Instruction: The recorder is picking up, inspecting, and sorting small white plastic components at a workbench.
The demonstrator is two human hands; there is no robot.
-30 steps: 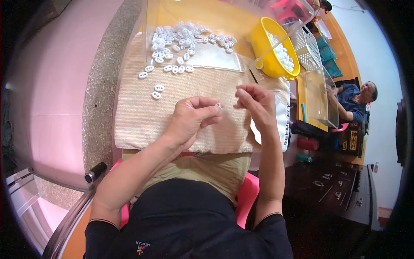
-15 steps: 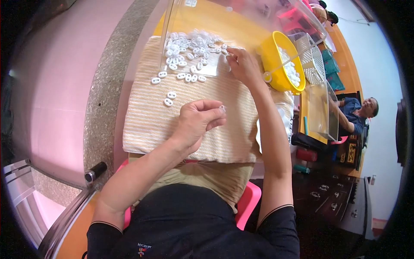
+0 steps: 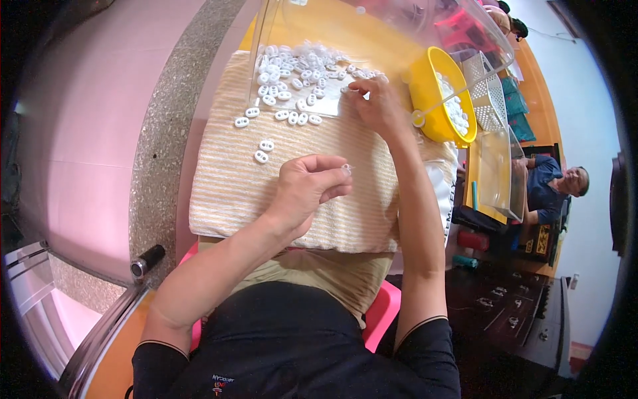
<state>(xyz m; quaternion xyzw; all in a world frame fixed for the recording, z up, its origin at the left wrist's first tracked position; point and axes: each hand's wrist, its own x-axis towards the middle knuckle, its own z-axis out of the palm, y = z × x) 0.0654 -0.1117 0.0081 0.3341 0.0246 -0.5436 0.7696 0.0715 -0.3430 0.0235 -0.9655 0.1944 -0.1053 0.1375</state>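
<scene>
Surface: striped cloth (image 3: 319, 193) over the table.
Left hand (image 3: 302, 193): fingertips pinch a tiny white piece (image 3: 345, 168), orientation probably unreadable.
Right hand (image 3: 379, 106): fingers curled onto pile of white oval rings (image 3: 292, 73).

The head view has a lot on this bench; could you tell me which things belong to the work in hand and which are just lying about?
In use:
left hand, pinching a small white piece
right hand, at the pile of white oval pieces
striped cloth

Lying about:
yellow bowl
white mesh basket
clear tray
</scene>
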